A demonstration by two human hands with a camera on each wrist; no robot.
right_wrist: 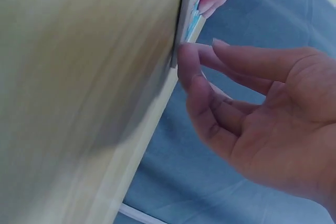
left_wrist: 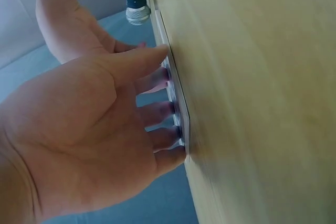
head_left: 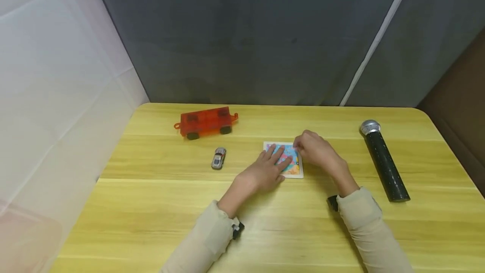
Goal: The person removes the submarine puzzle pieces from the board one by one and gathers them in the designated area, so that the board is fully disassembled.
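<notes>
Step in hand: steadying the picture card [head_left: 291,164] at table [head_left: 151,205] centre; left hand [head_left: 265,172] presses it with straight, spread fingers; right hand [head_left: 316,148], at the card's 2 o'clock corner, touches its edge with curled fingertips. Next move likely requires lifting that edge cleanly.

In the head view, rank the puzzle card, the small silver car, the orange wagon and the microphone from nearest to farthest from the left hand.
1. Puzzle card: under the fingers of the left hand, touching.
2. Small silver car: to the hand's left, apart.
3. Orange wagon: farther left, toward the table's back edge.
4. Microphone: far right, beyond the right hand.
</notes>
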